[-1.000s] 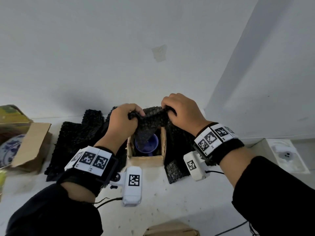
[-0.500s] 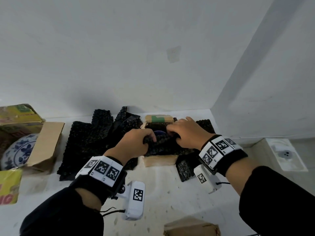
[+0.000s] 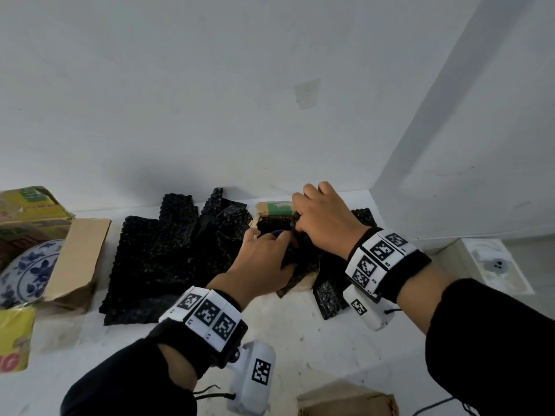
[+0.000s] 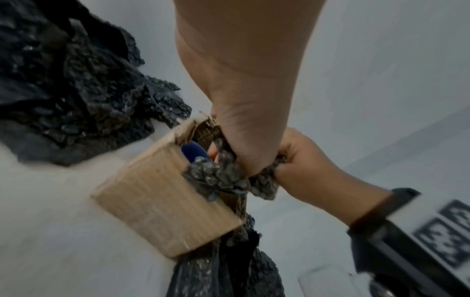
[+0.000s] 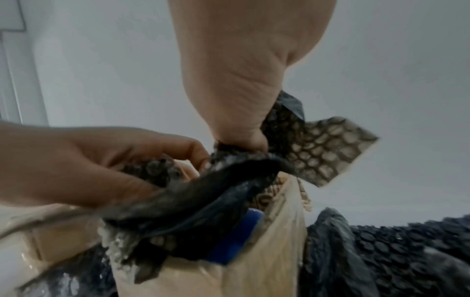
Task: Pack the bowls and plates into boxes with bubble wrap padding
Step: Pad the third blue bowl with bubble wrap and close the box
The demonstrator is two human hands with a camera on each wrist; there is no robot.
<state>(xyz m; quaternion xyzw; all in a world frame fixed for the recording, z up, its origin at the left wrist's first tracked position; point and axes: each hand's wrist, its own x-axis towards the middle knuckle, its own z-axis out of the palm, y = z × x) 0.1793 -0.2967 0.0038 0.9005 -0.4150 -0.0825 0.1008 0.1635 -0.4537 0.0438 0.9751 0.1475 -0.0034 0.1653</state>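
Both hands are right on top of the small cardboard box (image 3: 271, 209) that sits against the back wall, and that box is the landmark here. The left hand (image 3: 261, 264) is at the near side of the box, its fingers curled round a crumpled wad of black bubble wrap (image 4: 218, 176) at the box mouth. The right hand (image 3: 326, 222) is over the far right part of the opening, and the wrist views show its fingers bunched on the same piece of wrap, so both hands grip it and neither is spread wide. Inside the box there's a blue bowl (image 5: 236, 239), mostly covered by the wrap, with only a bit of rim peeking out at the box's near edge. More of the wrap spills over the right side of the box onto the white surface (image 3: 300, 331). Just left of the box lies a loose heap of black bubble wrap sheets (image 3: 162, 256). Well to the left of that is a bigger open carton (image 3: 78, 256) with a blue and white plate (image 3: 27, 271) in it. A corner of another cardboard box (image 3: 348, 402) shows near the person, well in front of the small one.
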